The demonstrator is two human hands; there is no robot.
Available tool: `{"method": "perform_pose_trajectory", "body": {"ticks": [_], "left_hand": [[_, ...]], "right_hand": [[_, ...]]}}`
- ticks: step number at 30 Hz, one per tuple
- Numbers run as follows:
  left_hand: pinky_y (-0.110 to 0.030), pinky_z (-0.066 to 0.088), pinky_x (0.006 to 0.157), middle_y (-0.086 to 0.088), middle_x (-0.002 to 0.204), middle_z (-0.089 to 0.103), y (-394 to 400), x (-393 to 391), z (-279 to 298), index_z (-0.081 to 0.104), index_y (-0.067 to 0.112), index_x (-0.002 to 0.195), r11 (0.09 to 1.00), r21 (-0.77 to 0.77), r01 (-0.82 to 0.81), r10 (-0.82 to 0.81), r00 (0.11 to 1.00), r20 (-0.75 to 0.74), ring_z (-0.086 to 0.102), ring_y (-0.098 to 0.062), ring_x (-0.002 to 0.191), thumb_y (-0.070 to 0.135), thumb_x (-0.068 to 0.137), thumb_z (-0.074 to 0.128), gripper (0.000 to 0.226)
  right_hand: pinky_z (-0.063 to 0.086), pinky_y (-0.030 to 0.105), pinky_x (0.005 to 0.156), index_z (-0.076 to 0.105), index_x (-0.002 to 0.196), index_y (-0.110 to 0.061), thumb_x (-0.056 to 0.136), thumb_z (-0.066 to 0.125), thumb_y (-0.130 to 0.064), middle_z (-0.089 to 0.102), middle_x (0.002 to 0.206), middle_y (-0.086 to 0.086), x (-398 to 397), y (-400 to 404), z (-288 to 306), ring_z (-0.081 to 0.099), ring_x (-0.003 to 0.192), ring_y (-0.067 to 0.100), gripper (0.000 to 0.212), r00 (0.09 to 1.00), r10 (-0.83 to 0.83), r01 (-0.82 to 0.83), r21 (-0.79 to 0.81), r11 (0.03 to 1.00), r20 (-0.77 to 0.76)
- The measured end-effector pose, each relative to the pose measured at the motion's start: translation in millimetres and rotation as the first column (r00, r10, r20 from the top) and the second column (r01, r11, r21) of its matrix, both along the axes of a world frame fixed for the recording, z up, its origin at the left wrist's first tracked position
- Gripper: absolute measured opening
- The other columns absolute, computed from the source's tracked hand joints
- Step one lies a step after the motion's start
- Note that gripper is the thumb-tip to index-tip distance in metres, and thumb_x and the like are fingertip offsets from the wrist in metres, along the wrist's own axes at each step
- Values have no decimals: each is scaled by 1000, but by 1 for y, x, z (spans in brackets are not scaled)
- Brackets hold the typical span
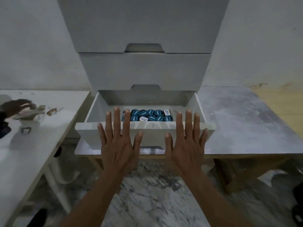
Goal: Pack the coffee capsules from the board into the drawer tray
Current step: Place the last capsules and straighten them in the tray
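The bottom drawer (85, 128) of a white drawer unit stands pulled out. Inside it lie several blue-lidded coffee capsules (150, 115) in two rows, a few with white labels. My left hand (119, 141) is spread flat with straight fingers in front of the drawer's front panel, fingertips reaching over its top edge. My right hand (186, 141) is held the same way on the right side of the panel. Neither hand holds anything. I cannot tell whether the palms touch the panel.
Two closed drawers (144, 71) sit above the open one. The unit stands on a low marbled tabletop (246, 125) with wooden legs. A white table (41, 131) at left carries a white container (24, 128), and another person's hand (18, 107) reaches over it.
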State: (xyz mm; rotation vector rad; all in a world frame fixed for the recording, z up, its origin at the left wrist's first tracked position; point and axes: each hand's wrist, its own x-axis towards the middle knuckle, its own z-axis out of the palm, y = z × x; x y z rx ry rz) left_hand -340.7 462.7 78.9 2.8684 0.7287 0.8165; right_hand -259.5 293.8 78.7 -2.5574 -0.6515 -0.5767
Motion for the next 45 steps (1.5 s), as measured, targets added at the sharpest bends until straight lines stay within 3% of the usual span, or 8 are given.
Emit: {"method": "perform_pose_trajectory", "body": {"ticks": [3,9,29,45], "left_hand": [[-56,2,120,-8,163,-7,17,7,-27,2,21,155,997,73,-31,30,999,11,-7,-29,150,58,95,32,77],[-57,-4,119,-8,164,-6,44,30,-56,1,23,155,991,129,-38,31,998,62,-8,-30,150,59,94,33,78],[-60,0,118,-9,163,-9,103,129,-41,-5,22,155,978,205,-30,9,994,105,-10,-30,150,64,95,23,78],[-56,-4,119,-9,163,-10,143,180,-67,-4,23,155,959,280,-50,-8,979,203,-10,-31,150,57,97,30,76]], "right_hand": [[4,62,117,1,155,-23,97,34,-50,-8,164,4,17,14,-25,-9,150,25,72,999,-27,28,-21,999,36],[4,70,111,6,156,-23,96,29,-56,-1,163,8,43,39,-59,-5,150,31,72,985,-117,116,14,993,125],[2,69,112,2,156,-23,98,23,-55,-2,164,7,147,94,-47,-6,150,30,69,970,-118,112,41,993,211],[4,68,113,3,155,-20,98,31,-51,-3,162,9,203,129,-67,-2,150,32,71,926,-140,103,124,987,351]]}}
